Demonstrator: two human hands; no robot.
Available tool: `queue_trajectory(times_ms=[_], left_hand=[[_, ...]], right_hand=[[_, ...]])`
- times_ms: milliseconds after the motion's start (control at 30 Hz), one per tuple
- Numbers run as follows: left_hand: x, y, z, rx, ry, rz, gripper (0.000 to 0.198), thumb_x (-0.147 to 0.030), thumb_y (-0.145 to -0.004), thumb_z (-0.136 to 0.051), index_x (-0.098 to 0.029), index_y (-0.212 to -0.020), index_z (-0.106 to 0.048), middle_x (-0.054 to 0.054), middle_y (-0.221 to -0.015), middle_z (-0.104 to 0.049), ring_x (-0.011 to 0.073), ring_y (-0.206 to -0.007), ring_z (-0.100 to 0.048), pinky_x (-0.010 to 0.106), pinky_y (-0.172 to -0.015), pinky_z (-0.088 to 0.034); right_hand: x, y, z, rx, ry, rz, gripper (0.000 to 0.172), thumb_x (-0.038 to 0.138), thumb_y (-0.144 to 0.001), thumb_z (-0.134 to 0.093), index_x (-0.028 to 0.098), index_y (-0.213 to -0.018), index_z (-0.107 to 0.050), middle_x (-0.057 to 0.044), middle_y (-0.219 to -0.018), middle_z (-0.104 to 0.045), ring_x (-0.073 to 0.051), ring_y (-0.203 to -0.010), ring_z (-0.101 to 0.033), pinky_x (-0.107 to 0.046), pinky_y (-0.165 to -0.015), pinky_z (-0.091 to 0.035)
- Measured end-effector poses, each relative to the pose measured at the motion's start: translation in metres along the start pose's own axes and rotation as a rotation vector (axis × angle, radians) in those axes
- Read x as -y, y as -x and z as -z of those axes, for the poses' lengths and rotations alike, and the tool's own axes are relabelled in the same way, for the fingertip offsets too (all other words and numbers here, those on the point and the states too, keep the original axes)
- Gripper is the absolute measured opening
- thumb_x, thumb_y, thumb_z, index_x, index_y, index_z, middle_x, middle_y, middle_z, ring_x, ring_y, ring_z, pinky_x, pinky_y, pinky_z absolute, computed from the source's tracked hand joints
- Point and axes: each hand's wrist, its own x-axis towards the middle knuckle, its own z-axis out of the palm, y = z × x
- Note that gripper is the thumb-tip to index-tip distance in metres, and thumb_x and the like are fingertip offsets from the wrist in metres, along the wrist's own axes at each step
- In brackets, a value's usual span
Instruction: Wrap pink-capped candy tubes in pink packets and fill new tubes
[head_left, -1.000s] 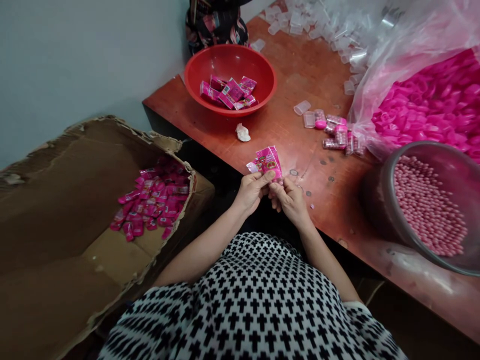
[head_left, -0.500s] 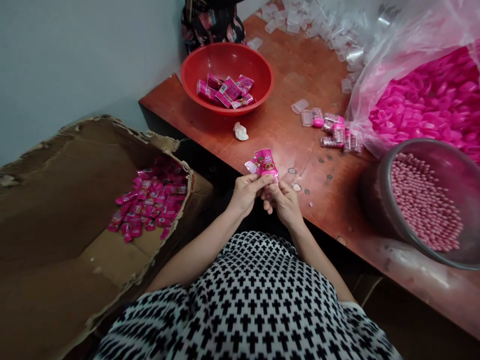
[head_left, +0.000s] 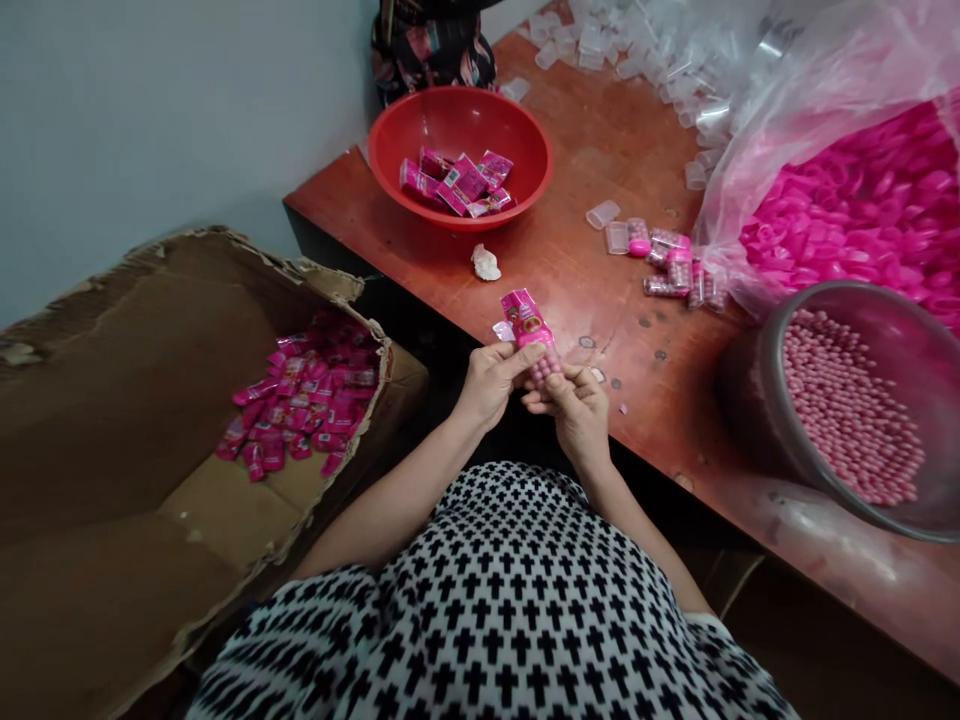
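In front of my body, near the table edge, both hands meet at a small clear container of pink candy balls [head_left: 544,369]. Its pink-capped end points away from me, and a printed pink wrapper sleeve [head_left: 519,304] sits at that end. My left hand [head_left: 489,388] is closed, its thumb pressing near the cap and the sleeve. Closed as well, my right hand [head_left: 583,412] pinches the container's lower end between thumb and fingers. A pale wrapper piece [head_left: 503,331] sticks out beside the sleeve. How far the sleeve reaches over the container, I cannot tell.
A red bowl [head_left: 536,185] holds several pink wrappers. Filled containers [head_left: 679,270] lie on the table [head_left: 600,130], near a bag of pink caps [head_left: 855,215] and a grey bucket of candy balls [head_left: 772,370]. Left, a cardboard box [head_left: 97,400] contains wrapped packs [head_left: 307,400].
The candy-filled body of the container now shows between my hands, where fingers covered it before. My right hand has shifted slightly right and down, and the sleeve has tilted left.
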Motion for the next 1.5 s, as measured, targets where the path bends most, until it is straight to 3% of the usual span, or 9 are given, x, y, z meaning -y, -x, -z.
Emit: queue_trajectory(times_ms=[267, 633, 900, 967, 1067, 1167, 1267, 1400, 1500], left_hand=[[0.002, 0.001, -0.009, -0.052, 0.114, 0.042, 0.037, -0.036, -0.053, -0.086, -0.008, -0.067, -0.066, 0.006, -0.065, -0.068, 0.0110, -0.053, -0.059, 0.024, -0.055, -0.048], [0.007, 0.005, -0.001, 0.041, -0.023, 0.111, 0.033, -0.036, -0.053, -0.085, -0.008, -0.060, -0.069, 0.002, -0.055, -0.060, 0.0075, -0.050, -0.053, 0.020, -0.049, -0.043], [0.000, 0.015, 0.008, 0.284, -0.090, 0.202, 0.037, -0.041, -0.064, -0.079, -0.009, -0.054, -0.063, 0.004, -0.052, -0.059, 0.0117, -0.051, -0.057, 0.026, -0.057, -0.047], [-0.006, 0.024, 0.013, 0.194, -0.048, 0.112, 0.033, -0.040, -0.064, -0.080, -0.011, -0.061, -0.066, 0.004, -0.056, -0.063, 0.0134, -0.055, -0.060, 0.027, -0.058, -0.049], [-0.024, 0.040, 0.027, -0.103, 0.086, -0.200, 0.044, -0.056, -0.066, -0.073, -0.019, -0.089, -0.070, 0.006, -0.086, -0.073, 0.0196, -0.081, -0.068, 0.032, -0.073, -0.055], [-0.036, 0.042, 0.045, -0.344, 0.090, -0.466, 0.071, -0.080, -0.073, -0.041, -0.025, -0.112, -0.064, 0.007, -0.111, -0.070, 0.0222, -0.099, -0.067, 0.037, -0.086, -0.054], [-0.029, 0.022, 0.058, -0.390, -0.220, -0.532, 0.069, -0.073, -0.078, -0.044, -0.025, -0.126, -0.057, 0.010, -0.121, -0.066, 0.0229, -0.106, -0.065, 0.040, -0.095, -0.050], [-0.006, -0.023, 0.056, -0.224, -1.024, -0.662, 0.051, -0.051, -0.080, -0.062, -0.021, -0.121, -0.062, 0.011, -0.134, -0.057, 0.0269, -0.129, -0.048, 0.046, -0.112, -0.032], [0.006, -0.048, 0.051, -0.157, -1.403, -0.703, 0.034, -0.040, -0.083, -0.062, -0.023, -0.112, -0.068, 0.007, -0.135, -0.056, 0.0295, -0.134, -0.041, 0.052, -0.116, -0.022]], right_hand=[[-0.005, 0.007, 0.000, -0.054, 0.201, 0.189, 0.029, 0.041, -0.079, -0.068, 0.021, -0.096, -0.055, -0.002, -0.089, -0.073, -0.013, -0.063, -0.070, -0.030, -0.061, -0.063], [-0.002, -0.009, 0.001, -0.043, -0.215, 0.009, 0.042, 0.041, -0.061, -0.083, 0.020, -0.079, -0.051, 0.006, -0.058, -0.068, -0.011, -0.044, -0.065, -0.016, -0.042, -0.055], [0.001, -0.027, 0.004, 0.237, -0.189, -0.131, 0.051, 0.041, -0.059, -0.083, 0.023, -0.071, -0.036, 0.009, -0.043, -0.060, -0.011, -0.029, -0.055, -0.013, -0.026, -0.039], [0.003, -0.027, -0.002, 0.301, -0.187, -0.148, 0.051, 0.044, -0.059, -0.082, 0.023, -0.076, -0.039, 0.008, -0.049, -0.064, -0.011, -0.032, -0.057, -0.014, -0.028, -0.042], [0.009, -0.027, -0.005, 0.295, -0.173, -0.111, 0.050, 0.050, -0.061, -0.078, 0.023, -0.080, -0.040, 0.005, -0.057, -0.069, -0.012, -0.039, -0.061, -0.016, -0.032, -0.046], [0.014, -0.030, 0.005, 0.186, -0.109, -0.073, 0.045, 0.049, -0.067, -0.075, 0.022, -0.077, -0.041, 0.004, -0.058, -0.069, -0.010, -0.040, -0.062, -0.014, -0.033, -0.044], [0.015, -0.034, 0.019, 0.104, -0.048, -0.051, 0.040, 0.049, -0.071, -0.073, 0.021, -0.076, -0.044, 0.005, -0.058, -0.068, -0.009, -0.040, -0.060, -0.013, -0.033, -0.043], [0.016, -0.034, 0.025, 0.097, 0.054, -0.037, 0.037, 0.048, -0.073, -0.071, 0.021, -0.076, -0.046, 0.004, -0.060, -0.068, -0.008, -0.041, -0.061, -0.014, -0.035, -0.044], [0.019, -0.033, 0.023, 0.130, 0.137, -0.027, 0.035, 0.047, -0.073, -0.071, 0.020, -0.074, -0.048, 0.004, -0.060, -0.068, -0.009, -0.043, -0.061, -0.015, -0.038, -0.046]])
